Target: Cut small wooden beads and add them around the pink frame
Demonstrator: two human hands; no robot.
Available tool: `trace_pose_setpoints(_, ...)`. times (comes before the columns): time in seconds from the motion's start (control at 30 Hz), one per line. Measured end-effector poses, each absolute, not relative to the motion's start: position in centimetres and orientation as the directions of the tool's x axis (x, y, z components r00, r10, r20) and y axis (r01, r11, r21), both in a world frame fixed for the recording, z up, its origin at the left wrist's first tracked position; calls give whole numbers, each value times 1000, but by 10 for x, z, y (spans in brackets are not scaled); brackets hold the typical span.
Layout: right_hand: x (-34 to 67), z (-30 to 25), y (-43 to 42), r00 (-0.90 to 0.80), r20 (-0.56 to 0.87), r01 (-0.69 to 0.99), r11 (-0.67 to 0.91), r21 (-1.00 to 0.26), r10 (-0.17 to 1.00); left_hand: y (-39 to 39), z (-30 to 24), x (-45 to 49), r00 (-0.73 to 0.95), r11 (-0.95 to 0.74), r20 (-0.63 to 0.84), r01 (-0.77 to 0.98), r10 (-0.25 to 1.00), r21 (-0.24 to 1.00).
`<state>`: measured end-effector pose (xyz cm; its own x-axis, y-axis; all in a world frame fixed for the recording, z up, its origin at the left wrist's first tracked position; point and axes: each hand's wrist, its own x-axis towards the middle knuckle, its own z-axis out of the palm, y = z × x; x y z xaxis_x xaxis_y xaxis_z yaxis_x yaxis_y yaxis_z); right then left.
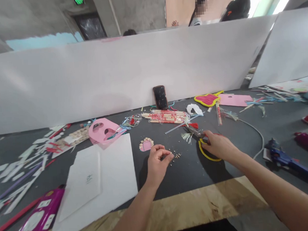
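My left hand (pixel 159 164) is closed in a pinch, thumb and forefinger meeting beside a small scatter of tiny pale wooden bits (pixel 177 156). Whatever is between the fingertips is too small to make out. Just beyond it lies a pink square piece (pixel 146 146) edged with round wooden bits. Over to the right, my right hand (pixel 216 144) is wrapped around pliers (pixel 196 130) with grey metal jaws and a curved yellow handle. The jaws point away to the left, near a pale thread tassel (pixel 188 137).
A white sheet (pixel 121 170) with a foam board lies left, near a pink mask-like cutout (pixel 105 131). Wrapped chopsticks (pixel 167 116) lie before a propped phone (pixel 160 97). A blue glue gun (pixel 280 156) is at right. A white partition (pixel 130 71) stands behind; people are beyond it.
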<state>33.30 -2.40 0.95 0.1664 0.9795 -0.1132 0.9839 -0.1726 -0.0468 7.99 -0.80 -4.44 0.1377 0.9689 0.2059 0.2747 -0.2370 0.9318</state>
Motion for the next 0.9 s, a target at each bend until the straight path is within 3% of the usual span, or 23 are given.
trace_pose_setpoints(0.33, 319, 27, -16, 147, -147, 989, -141, 48, 978, -9, -37, 76, 120, -266, 241, 282, 963, 922)
trace_pose_setpoints(0.6, 275, 4, -3, -122, 16, 982, 123, -146, 992, -17, -34, 81, 196, -364, 307, 451, 931, 815)
trace_pose_setpoints(0.9, 270, -16, -4, -184, 63, 932, 195, -307, 981, -16, -34, 79, 179, -302, 246, 462, 953, 834)
